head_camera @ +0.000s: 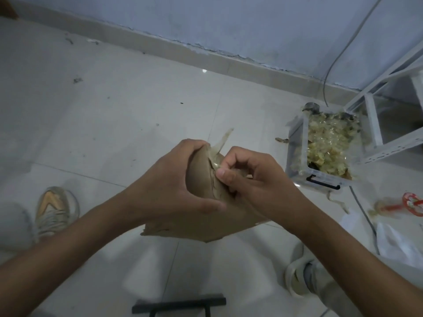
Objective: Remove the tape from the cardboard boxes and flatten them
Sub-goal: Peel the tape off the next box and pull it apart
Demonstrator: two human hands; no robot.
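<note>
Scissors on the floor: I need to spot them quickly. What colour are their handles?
Red, seen in the head view: scissors at right.

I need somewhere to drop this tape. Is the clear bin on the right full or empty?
Nearly full: the clear bin holds crumpled tape scraps heaped to about its rim.

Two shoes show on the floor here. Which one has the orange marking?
The shoe at lower left, beside the left forearm: its upper carries an orange patch. The other shoe, at lower right under the right forearm, looks plain pale grey.
</note>
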